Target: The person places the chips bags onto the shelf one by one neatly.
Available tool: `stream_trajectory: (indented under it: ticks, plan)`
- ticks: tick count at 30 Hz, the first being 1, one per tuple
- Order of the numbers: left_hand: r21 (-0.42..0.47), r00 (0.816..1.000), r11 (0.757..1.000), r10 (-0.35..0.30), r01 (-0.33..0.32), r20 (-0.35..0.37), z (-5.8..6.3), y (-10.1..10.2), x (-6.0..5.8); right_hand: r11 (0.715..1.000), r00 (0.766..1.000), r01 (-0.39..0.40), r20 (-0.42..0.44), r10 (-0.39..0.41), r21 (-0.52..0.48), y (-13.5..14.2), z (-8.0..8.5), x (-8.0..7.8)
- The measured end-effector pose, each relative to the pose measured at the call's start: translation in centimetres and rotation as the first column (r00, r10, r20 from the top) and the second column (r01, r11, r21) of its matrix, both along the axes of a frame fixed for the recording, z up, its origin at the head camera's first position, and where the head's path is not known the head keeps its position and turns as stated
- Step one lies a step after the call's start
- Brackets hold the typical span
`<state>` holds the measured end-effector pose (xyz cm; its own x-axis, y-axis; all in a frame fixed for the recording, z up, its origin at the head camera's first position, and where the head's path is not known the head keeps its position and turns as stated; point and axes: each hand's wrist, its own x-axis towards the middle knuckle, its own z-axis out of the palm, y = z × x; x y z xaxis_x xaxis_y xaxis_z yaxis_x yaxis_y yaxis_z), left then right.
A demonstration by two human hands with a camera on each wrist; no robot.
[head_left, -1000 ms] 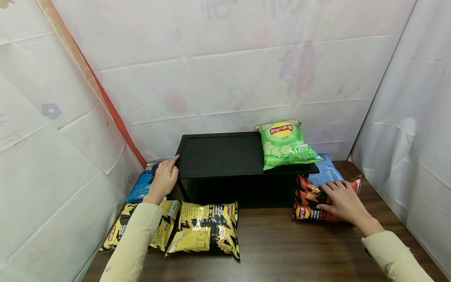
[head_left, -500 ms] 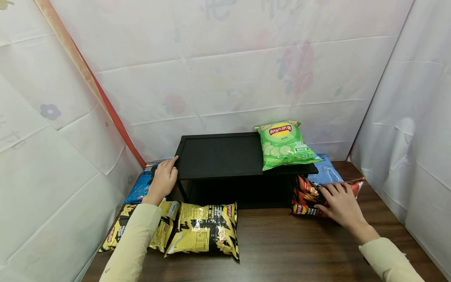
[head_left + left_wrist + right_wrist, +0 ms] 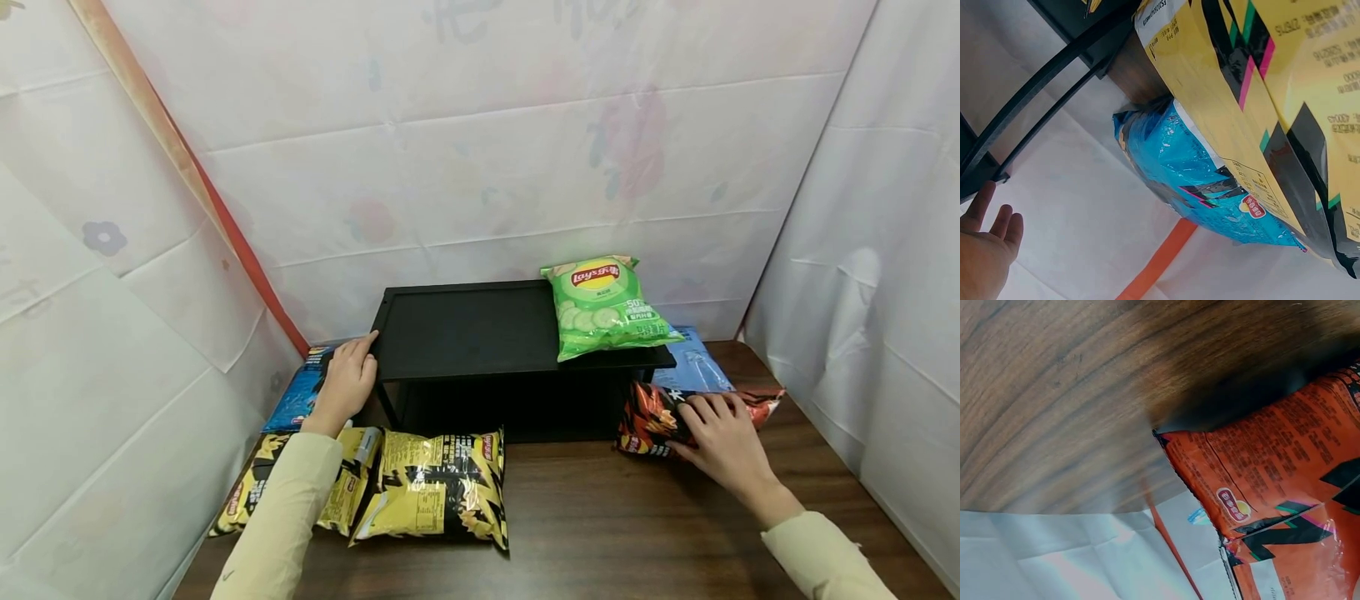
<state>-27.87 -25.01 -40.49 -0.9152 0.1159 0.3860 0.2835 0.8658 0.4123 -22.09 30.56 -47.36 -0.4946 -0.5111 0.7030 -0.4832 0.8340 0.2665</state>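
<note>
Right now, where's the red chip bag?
Head view, right side: the red chip bag is held by the right hand, near the front right corner of the black shelf, in front of the light-blue bag.

At the lower left, the left hand [image 3: 988,250] shows partly, its fingers spread, one fingertip at the edge of a black rack [image 3: 1075,47] whose two bars run up toward the top. A yellow and black bag [image 3: 1247,106] with pink and green slashes fills the upper right, overlapping a shiny blue bag [image 3: 1191,181] with a small red logo. Brown counter [image 3: 1138,72] peeks between rack and bags; an orange-red strip [image 3: 1157,262] crosses white cloth [image 3: 1079,206] below.
</note>
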Motion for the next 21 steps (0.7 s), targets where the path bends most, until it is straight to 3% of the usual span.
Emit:
stream_trajectory:
  ticks: [7, 13, 17, 21]
  plan:
    - [0.004, 1.000, 1.000, 0.001, -0.001, 0.001, 0.0, 0.0, 0.0, 1.000, 0.996, 0.014, 0.087, -0.016, 0.024, -0.1, 0.5, 0.4]
    - [0.005, 1.000, 1.000, -0.006, 0.006, -0.009, 0.0, 0.0, 0.1, 0.996, 0.975, 0.081, 0.202, -0.088, 0.042, -0.4, 1.6, 0.8]
    - [0.003, 1.000, 1.000, -0.009, 0.009, -0.008, 0.0, 0.0, 0.0, 0.990, 0.945, 0.124, 0.296, -0.140, 0.073, -0.6, 2.5, 1.1]
    - [0.002, 1.000, 1.000, -0.008, 0.008, -0.005, 0.0, 0.0, 0.0, 0.985, 0.889, 0.139, 0.425, -0.171, 0.106, -0.8, 3.7, 1.4]
